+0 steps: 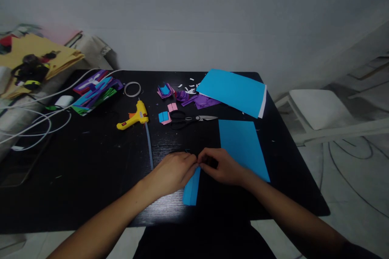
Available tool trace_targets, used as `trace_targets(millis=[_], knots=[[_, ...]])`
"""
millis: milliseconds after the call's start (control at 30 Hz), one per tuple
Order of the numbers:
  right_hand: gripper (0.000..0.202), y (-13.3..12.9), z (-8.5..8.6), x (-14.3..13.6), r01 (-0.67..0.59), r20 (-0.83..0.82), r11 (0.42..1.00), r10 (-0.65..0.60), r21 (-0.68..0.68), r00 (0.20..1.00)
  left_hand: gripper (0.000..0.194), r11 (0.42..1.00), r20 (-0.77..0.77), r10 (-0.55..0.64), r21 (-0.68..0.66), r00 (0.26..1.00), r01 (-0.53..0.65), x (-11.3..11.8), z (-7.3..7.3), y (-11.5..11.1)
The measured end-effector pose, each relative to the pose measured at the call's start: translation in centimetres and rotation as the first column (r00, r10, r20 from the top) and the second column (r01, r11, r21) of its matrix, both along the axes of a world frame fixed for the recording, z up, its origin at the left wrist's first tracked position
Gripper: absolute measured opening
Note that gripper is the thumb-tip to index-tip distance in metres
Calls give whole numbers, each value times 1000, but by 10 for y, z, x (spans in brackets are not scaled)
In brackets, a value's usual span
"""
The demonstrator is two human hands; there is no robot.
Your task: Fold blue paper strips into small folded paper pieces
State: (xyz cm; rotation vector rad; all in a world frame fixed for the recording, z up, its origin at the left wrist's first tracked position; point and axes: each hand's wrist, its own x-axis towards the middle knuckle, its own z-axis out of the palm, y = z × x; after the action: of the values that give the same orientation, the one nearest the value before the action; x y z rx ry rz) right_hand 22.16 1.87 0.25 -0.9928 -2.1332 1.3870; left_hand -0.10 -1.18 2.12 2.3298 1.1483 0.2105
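A narrow folded strip of blue paper lies on the black table near its front edge. My left hand and my right hand meet at the strip's far end, fingertips pinching it from both sides. A larger blue sheet lies flat just right of my right hand, partly under my wrist.
Black scissors, a yellow glue gun with a clear glue stick, small folded pink, blue and purple pieces, a tape roll, a stack of blue sheets, coloured paper scraps, white cables. A white chair stands right.
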Motion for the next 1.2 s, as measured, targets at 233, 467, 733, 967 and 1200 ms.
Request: trace_targets(millis=[233,467,733,967,1200], knots=[[5,0,0,0,3,-9,1000,-3,10,1000,22,1000,1,6,-11,1000,-6,-2,-2,-1],[5,1,0,0,2,-3,1000,-2,18,1000,23,1000,27,7,-5,1000,-7,-1,-2,-1],[4,0,0,0,7,15,1000,-8,10,1000,26,1000,31,13,10,999,-13,-1,-1,-1],[5,0,-2,1,7,3,1000,-8,6,1000,22,1000,25,11,-16,1000,-10,-1,0,-2],[4,0,0,0,14,2,1000,-14,18,1000,24,1000,27,10,6,1000,-10,-1,0,-1]])
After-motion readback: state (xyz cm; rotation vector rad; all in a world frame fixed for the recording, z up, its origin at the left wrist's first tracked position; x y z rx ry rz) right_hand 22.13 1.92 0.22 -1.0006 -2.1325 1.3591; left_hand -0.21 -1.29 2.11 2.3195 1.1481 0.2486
